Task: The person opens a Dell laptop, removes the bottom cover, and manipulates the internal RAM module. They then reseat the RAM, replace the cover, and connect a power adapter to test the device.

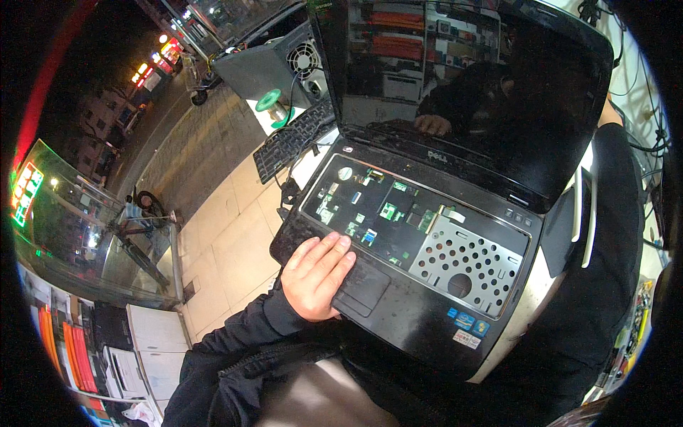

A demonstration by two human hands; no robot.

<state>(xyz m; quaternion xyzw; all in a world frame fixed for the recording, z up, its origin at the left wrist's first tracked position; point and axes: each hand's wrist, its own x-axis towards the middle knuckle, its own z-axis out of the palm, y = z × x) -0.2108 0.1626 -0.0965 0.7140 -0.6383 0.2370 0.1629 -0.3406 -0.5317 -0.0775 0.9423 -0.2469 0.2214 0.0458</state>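
Observation:
A black Dell laptop point(405, 320) lies unfolded before me with its keyboard out. Small green board parts and a perforated metal plate point(469, 267) show in the opening. Over the front left edge of the palm rest, beside the touchpad point(363, 291), my left hand point(317, 277) holds the laptop, fingers on top and thumb hidden. My right arm reaches up along the laptop's right side; only a bit of my right hand point(610, 115) or wrist shows past the dark screen point(459, 69), and its fingers are hidden.
Behind the laptop's left side are a loose black keyboard point(293, 141), a green solder spool point(273, 108) and a computer case with a fan point(272, 58). Cables point(648, 128) hang at the right. A white cabinet point(160, 341) and a glass door point(90, 235) stand at the left.

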